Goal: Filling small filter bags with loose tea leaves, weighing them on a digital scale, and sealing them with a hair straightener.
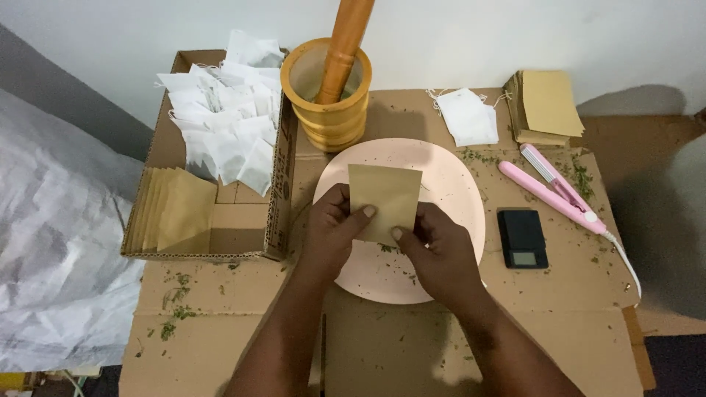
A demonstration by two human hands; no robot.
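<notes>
Dim, soft overhead light; sharp pic, shadows at right.

A wooden mortar [327, 95] with its pestle [344, 44] stands at the back of your cardboard-covered table [220, 345]. To your left, an open box [213, 228] holds white mesh bags [224, 121] and a row of brown pouches [173, 209]. To your right lie more white bags [468, 116], stacked brown pouches [546, 106], a pink sealer [555, 187] and a black scale [522, 237]. Green herb flakes [175, 303] dot the cardboard.
</notes>
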